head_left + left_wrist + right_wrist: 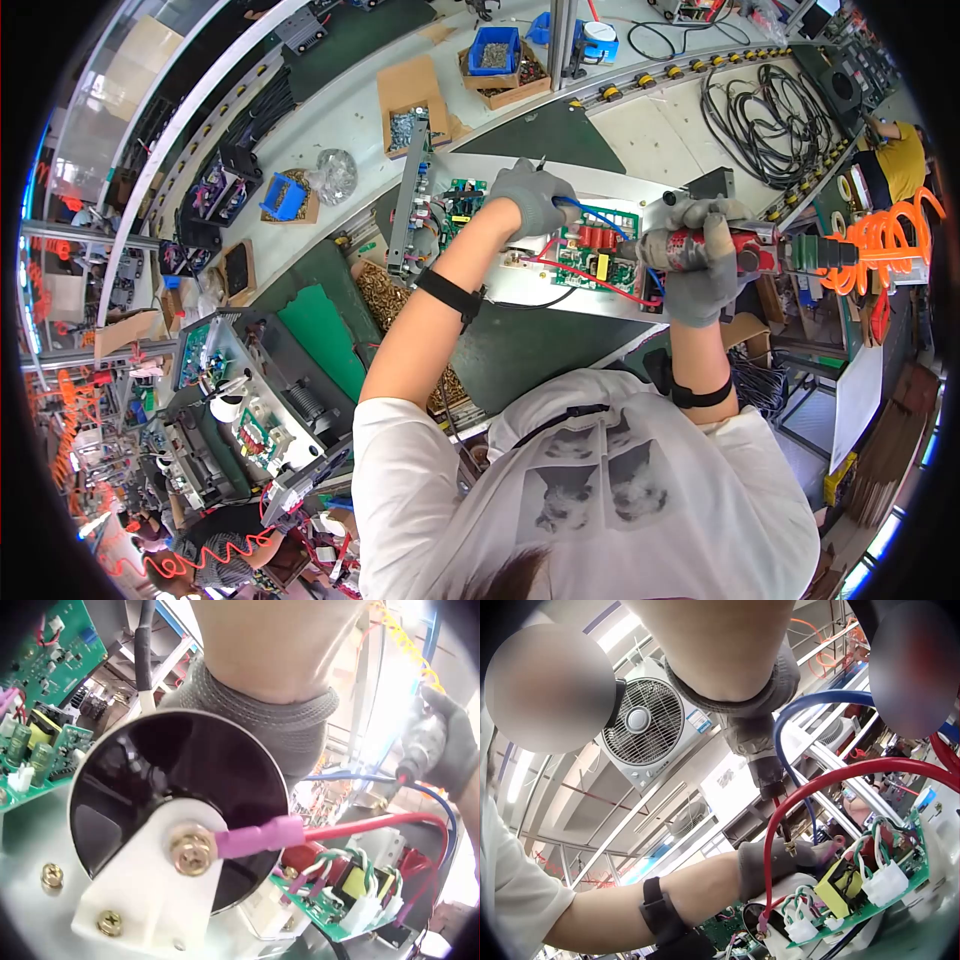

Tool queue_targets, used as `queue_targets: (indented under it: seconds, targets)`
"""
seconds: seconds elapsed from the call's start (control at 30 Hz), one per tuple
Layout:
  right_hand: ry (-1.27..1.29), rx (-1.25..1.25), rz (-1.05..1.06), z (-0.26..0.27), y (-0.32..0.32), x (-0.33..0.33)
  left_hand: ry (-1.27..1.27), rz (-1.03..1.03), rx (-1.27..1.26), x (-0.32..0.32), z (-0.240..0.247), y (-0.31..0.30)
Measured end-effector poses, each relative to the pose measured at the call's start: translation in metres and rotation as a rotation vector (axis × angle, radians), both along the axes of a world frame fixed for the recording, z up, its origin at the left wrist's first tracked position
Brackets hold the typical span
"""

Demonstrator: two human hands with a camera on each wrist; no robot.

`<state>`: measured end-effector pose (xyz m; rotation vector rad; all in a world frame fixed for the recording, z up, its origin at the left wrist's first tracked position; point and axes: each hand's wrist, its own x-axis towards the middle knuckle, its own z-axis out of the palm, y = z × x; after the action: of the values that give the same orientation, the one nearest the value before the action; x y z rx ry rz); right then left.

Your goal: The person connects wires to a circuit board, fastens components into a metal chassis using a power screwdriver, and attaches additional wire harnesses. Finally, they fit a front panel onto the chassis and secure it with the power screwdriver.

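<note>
In a grey glove, my right hand [703,262] grips a red and grey air screwdriver [745,250], its bit pointing left over a green circuit board [572,266]. A brass-coloured screw [790,847] sits at the bit's tip in the right wrist view. My gloved left hand [530,198] reaches over the same metal chassis and pinches the end of a blue cable [598,214]; its fingertips are partly hidden. A red cable [375,822] with a purple sleeve is screwed to a white bracket over a round black-faced part [124,780], close to my left wrist.
A coiled orange air hose [885,245] trails from the screwdriver. Behind the chassis stand a cardboard box of screws [408,125] and a blue bin [493,50]. Black cables [770,125] lie coiled at the back right. Another opened chassis [265,415] is at the left.
</note>
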<state>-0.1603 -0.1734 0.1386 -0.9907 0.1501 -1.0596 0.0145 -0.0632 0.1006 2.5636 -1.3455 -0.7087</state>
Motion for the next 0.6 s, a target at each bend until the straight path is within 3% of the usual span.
queue_targets:
  seconds: [0.17,0.37,0.43,0.6]
  targets:
    - [-0.022,-0.019,0.009,-0.004,-0.002,0.009,0.22,-0.108,-0.047,0.015,-0.01,0.004]
    - [0.017,-0.009,-0.014,-0.003,0.008,0.017,0.091,-0.192,0.1,0.003,0.014,-0.001]
    - [0.017,0.001,-0.015,-0.002,0.009,0.019,-0.179,-0.369,0.074,0.0,0.004,-0.005]
    - [0.041,-0.029,-0.029,-0.001,0.007,0.022,-0.158,-0.413,0.141,0.004,0.005,-0.006]
